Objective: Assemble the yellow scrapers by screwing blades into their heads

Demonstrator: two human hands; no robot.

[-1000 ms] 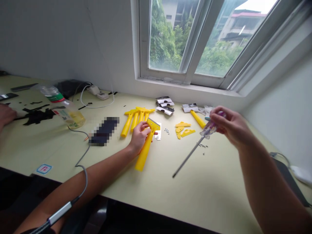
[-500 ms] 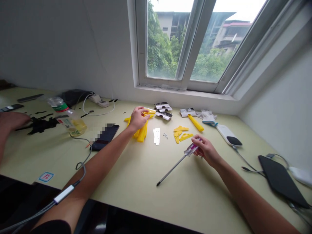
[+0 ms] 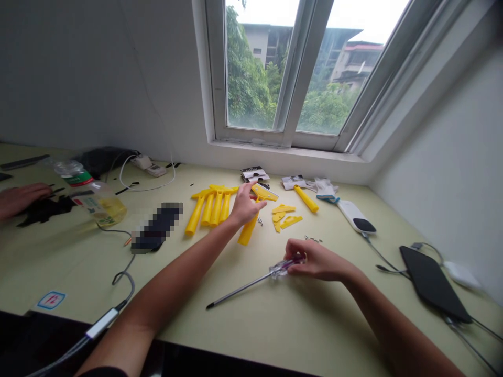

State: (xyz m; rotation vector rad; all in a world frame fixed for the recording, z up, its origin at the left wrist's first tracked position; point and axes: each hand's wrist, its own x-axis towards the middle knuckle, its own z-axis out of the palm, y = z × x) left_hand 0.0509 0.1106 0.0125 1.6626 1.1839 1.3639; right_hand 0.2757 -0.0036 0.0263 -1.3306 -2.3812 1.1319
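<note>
My left hand (image 3: 244, 205) grips a yellow scraper (image 3: 248, 233) near its head, which carries a pale metal strip along its edge. The scraper handle points down toward me over the table. In my closed right hand (image 3: 316, 260) is a screwdriver (image 3: 239, 291) with a clear and purple handle, its dark tip aimed to the lower left. Several yellow scraper handles (image 3: 216, 208) lie in a row left of my left hand. Flat yellow pieces (image 3: 291, 222) lie between the hands, near small screws (image 3: 260, 222). More small metal parts (image 3: 313, 239) sit behind my right hand.
Along the back are printed cards (image 3: 254, 173), a lone yellow handle (image 3: 306, 198) and white gloves (image 3: 325, 187). A power bank (image 3: 357, 216) and black phone (image 3: 434, 283) with cables lie right. At left are a bottle (image 3: 102, 204) and another person's hand (image 3: 25, 199).
My left hand has moved right, carrying the scraper away from the row of yellow handles. My right hand has come left and closer to me with the screwdriver. The camera view has shifted slightly.
</note>
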